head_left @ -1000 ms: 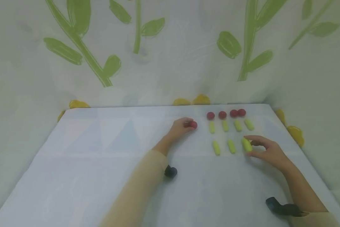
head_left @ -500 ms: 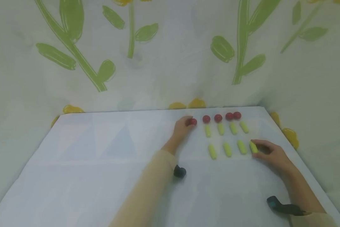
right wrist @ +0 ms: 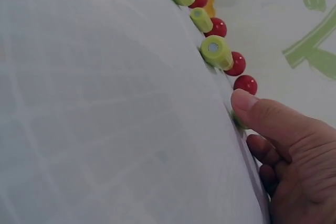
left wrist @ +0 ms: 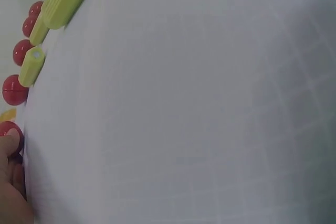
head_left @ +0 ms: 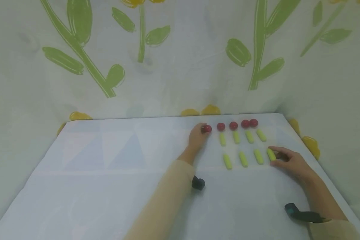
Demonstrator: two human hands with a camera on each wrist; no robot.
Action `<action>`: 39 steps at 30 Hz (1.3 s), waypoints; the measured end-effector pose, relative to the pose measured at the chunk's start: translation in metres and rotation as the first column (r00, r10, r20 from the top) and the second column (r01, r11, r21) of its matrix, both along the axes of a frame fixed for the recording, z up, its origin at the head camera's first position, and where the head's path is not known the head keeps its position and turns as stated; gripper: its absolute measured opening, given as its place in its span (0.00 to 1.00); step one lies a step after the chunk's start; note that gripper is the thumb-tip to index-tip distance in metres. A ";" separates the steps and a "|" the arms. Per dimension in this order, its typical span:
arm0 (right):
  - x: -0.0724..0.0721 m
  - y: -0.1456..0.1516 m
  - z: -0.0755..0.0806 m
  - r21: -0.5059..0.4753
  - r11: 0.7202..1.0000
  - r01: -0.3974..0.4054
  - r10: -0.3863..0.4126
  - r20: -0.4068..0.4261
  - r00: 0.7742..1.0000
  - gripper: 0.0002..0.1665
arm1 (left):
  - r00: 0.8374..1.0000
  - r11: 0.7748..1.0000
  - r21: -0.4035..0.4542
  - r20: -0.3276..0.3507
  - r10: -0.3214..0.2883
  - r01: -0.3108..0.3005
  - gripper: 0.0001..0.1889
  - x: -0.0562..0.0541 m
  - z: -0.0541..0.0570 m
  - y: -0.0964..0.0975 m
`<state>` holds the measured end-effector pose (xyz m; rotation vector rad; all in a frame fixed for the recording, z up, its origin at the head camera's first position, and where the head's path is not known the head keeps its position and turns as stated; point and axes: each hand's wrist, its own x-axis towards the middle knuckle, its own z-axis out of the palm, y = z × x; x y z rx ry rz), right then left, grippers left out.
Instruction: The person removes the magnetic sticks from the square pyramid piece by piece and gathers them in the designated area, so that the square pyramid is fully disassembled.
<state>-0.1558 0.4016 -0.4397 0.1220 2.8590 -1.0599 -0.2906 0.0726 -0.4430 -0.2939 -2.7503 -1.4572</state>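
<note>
My left hand (head_left: 197, 138) pinches a shiny red ball (head_left: 208, 128) at the left end of the back row of red balls (head_left: 221, 126). In the left wrist view the thumb presses on this ball (left wrist: 10, 132). My right hand (head_left: 295, 163) pinches a short yellow-green rod (head_left: 271, 154) between thumb and fingers, at the right end of the front row of like rods (head_left: 243, 159). The right wrist view shows the thumb covering most of this rod. Another row of rods (head_left: 236, 137) lies just in front of the balls; rod ends show a pale grey disc (right wrist: 213, 47).
The white table (head_left: 86, 200) has faint blue triangles printed on it. A pale cloth wall (head_left: 183, 76) with painted green stems stands behind it and along the sides. A small black camera (head_left: 199, 183) sits at each wrist. The two rightmost balls (head_left: 249, 123) touch or nearly touch.
The right hand has left one rod in the front row and now holds another to its right. The left hand has brought its red ball back and right, level with the ball row.
</note>
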 end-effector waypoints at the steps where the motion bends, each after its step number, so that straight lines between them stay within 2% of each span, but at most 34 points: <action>1: 0.000 0.001 0.000 0.004 1.000 -0.009 0.009 -0.012 1.000 0.42 | 1.000 1.000 0.003 0.001 -0.001 0.001 0.23 0.000 0.000 0.000; 8: 0.000 0.000 0.001 0.030 0.999 -0.032 0.034 -0.069 0.997 0.39 | 1.000 1.000 0.010 -0.002 -0.008 0.008 0.27 -0.004 -0.005 -0.002; 13: 0.002 -0.003 0.002 0.021 0.999 -0.030 0.032 -0.083 0.996 0.39 | 1.000 1.000 -0.007 0.011 -0.010 0.010 0.24 -0.004 -0.003 -0.001; 18: 0.002 -0.005 0.002 0.021 1.000 -0.017 0.018 -0.071 0.997 0.39 | 1.000 1.000 -0.019 0.031 -0.003 0.003 0.21 -0.004 -0.001 0.001; 24: 0.003 -0.006 0.002 0.016 1.000 0.001 0.000 -0.050 0.999 0.40 | 1.000 0.999 -0.050 0.018 0.014 -0.014 0.20 -0.004 0.003 0.001; 29: 0.004 -0.008 0.000 -0.004 1.000 0.007 -0.008 -0.054 0.998 0.41 | 0.999 0.999 -0.039 0.035 0.021 -0.020 0.20 -0.002 0.004 -0.001; 35: 0.009 -0.009 0.000 -0.007 1.000 0.022 -0.022 -0.065 0.998 0.42 | 0.996 1.000 -0.001 0.086 0.016 -0.016 0.22 0.001 0.007 -0.010; 39: 0.013 -0.014 0.008 -0.054 0.999 -0.003 -0.002 -0.090 0.996 0.42 | 0.994 1.000 0.015 0.113 0.009 -0.011 0.24 0.004 0.010 -0.024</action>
